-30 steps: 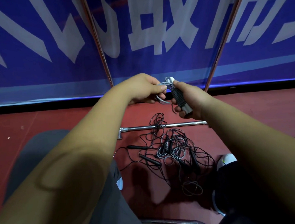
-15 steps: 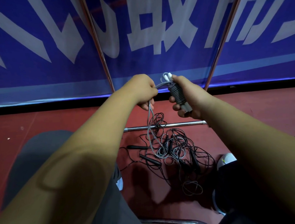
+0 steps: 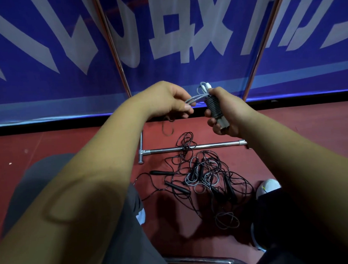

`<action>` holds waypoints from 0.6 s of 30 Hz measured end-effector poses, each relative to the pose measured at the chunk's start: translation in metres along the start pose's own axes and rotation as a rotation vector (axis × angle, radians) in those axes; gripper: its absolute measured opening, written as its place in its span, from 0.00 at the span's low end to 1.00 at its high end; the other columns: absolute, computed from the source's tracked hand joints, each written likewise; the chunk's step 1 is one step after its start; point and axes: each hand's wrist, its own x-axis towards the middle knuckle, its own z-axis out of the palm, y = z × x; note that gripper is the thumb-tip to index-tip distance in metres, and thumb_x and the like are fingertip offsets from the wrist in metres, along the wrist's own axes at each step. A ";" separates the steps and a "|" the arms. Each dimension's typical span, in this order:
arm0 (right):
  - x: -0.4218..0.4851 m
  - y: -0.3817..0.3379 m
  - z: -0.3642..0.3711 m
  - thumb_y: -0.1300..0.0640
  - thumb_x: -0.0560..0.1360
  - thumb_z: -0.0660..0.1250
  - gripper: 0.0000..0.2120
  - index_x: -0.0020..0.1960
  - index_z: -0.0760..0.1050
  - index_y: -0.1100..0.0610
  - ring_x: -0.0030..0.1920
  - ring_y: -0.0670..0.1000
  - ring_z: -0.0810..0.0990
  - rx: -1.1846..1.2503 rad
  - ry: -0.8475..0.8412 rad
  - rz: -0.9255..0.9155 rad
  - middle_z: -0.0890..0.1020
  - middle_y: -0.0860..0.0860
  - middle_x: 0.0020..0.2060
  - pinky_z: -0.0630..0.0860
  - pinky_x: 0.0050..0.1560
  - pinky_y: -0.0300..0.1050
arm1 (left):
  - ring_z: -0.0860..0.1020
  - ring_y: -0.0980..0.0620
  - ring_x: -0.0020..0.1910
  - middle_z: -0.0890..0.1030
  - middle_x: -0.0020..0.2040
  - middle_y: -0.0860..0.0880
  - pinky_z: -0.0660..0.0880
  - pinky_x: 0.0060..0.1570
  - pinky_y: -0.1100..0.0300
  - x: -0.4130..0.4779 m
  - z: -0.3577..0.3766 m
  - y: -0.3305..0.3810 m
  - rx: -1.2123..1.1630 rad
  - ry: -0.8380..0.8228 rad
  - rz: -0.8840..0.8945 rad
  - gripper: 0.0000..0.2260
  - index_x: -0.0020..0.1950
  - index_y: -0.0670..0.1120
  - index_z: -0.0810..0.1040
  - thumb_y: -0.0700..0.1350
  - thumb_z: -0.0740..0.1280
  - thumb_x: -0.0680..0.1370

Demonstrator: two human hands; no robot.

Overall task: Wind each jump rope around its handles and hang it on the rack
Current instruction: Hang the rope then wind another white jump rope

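Observation:
My right hand (image 3: 225,111) grips a pair of dark jump rope handles (image 3: 215,111) held upright, with grey rope wound round them. My left hand (image 3: 167,101) pinches the grey rope (image 3: 193,100) just left of the handles, and a short stretch of it runs across to them. On the red floor below lies a tangle of black and grey jump ropes (image 3: 203,176) with several black handles. The chrome rack (image 3: 191,148) shows a base bar on the floor and two slanted uprights rising behind my hands.
A blue banner (image 3: 165,42) with large white characters fills the background. My grey-trousered legs and a white shoe (image 3: 268,186) flank the rope pile. A chrome chair edge (image 3: 204,261) shows at the bottom.
Half a second ago the grey rope hung from my left hand down to the pile. Now my left hand is raised level with the handles and the rope is drawn up short.

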 end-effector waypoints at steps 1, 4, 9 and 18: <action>-0.002 -0.003 0.000 0.38 0.80 0.64 0.16 0.54 0.73 0.51 0.27 0.49 0.69 0.014 -0.052 0.016 0.75 0.50 0.34 0.63 0.28 0.38 | 0.85 0.58 0.37 0.89 0.45 0.47 0.79 0.39 0.64 0.000 0.001 -0.001 0.139 0.056 -0.010 0.07 0.56 0.47 0.88 0.40 0.76 0.79; -0.012 -0.008 0.002 0.37 0.80 0.63 0.16 0.48 0.72 0.50 0.28 0.48 0.64 -0.007 -0.233 0.055 0.72 0.49 0.34 0.60 0.27 0.37 | 0.81 0.63 0.33 0.88 0.41 0.51 0.72 0.36 0.69 0.007 0.004 -0.009 0.408 0.132 -0.041 0.07 0.52 0.53 0.89 0.46 0.81 0.74; -0.019 -0.006 0.006 0.37 0.81 0.61 0.19 0.56 0.74 0.53 0.27 0.48 0.62 -0.050 -0.372 0.090 0.71 0.50 0.35 0.60 0.25 0.37 | 0.81 0.63 0.35 0.88 0.40 0.53 0.71 0.35 0.69 0.011 0.006 -0.015 0.498 0.175 -0.066 0.07 0.51 0.55 0.89 0.51 0.80 0.74; -0.029 -0.003 0.006 0.41 0.80 0.58 0.22 0.58 0.81 0.55 0.22 0.47 0.61 -0.151 -0.668 0.203 0.68 0.52 0.32 0.56 0.25 0.34 | 0.79 0.53 0.37 0.86 0.37 0.51 0.75 0.39 0.56 0.010 0.001 -0.012 0.454 0.133 0.015 0.05 0.42 0.53 0.86 0.43 0.76 0.76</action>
